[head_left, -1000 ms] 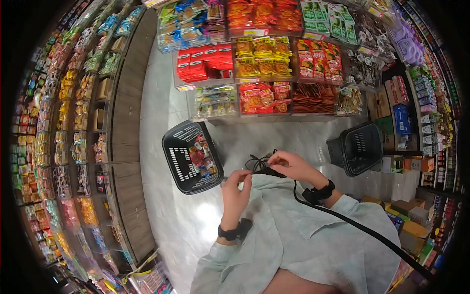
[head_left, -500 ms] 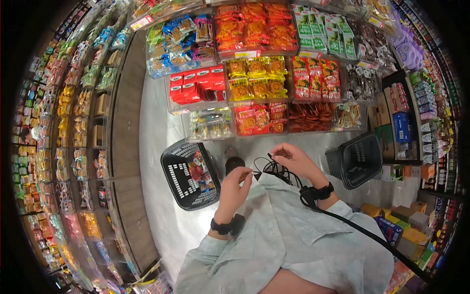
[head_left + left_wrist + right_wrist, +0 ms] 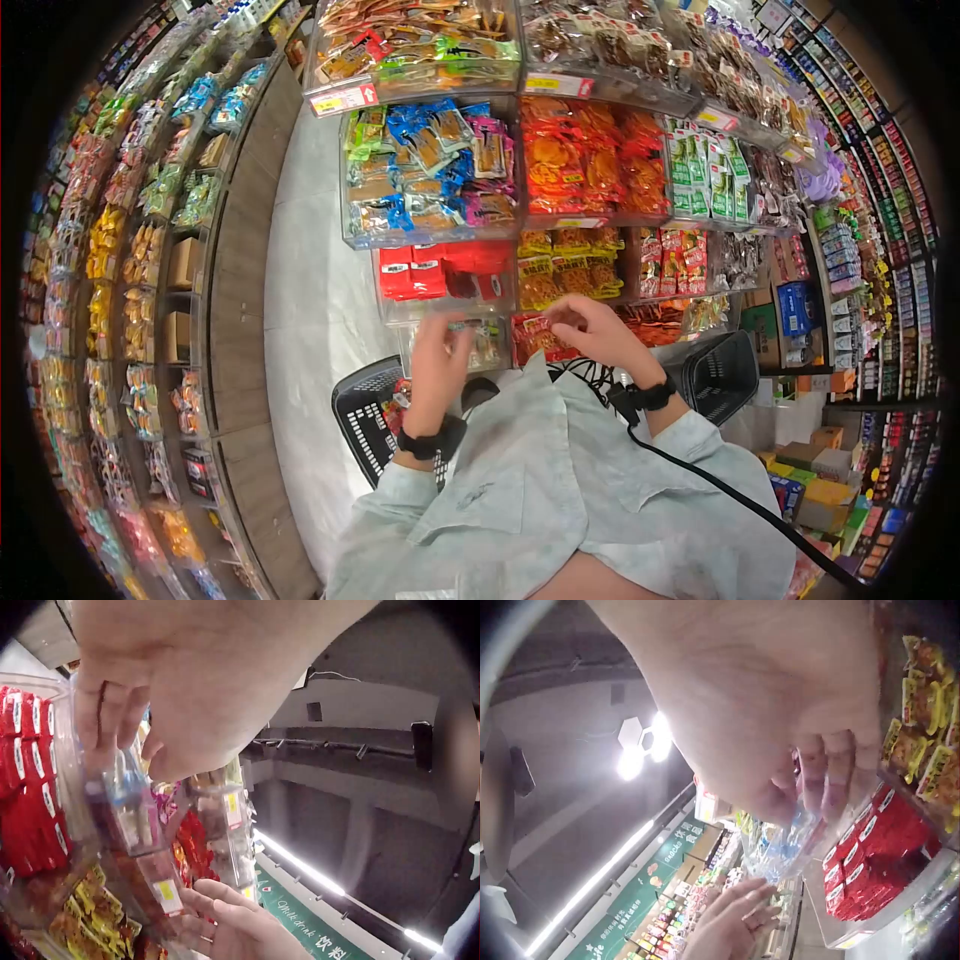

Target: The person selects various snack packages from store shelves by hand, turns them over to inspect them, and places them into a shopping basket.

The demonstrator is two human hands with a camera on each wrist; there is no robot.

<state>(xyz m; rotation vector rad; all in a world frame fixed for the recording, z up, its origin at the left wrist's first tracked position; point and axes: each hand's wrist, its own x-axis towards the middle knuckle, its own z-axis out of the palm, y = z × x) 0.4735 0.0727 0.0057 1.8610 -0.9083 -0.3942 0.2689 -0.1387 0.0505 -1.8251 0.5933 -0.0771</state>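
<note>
My left hand is raised in front of the snack bins, its fingers loosely bent with nothing in them. To its right my right hand hovers the same way, thumb and fingers relaxed and bare. Behind the hands are red packets and yellow snack packets in clear bins. Black cable loops hang by the shirt below the right hand. In the left wrist view, the left hand is over the bins. The right wrist view has the right hand near a clear bin.
A black shopping basket with packets in it stands on the floor at lower left, partly behind my left arm. Stacked dark baskets stand at right. Snack shelves line the left side. A thick black cable trails to the lower right.
The view has tilted up, so the bins sit lower and more upper bins show. The hands have moved apart, the left one leftward, away from the shirt front and cables.
</note>
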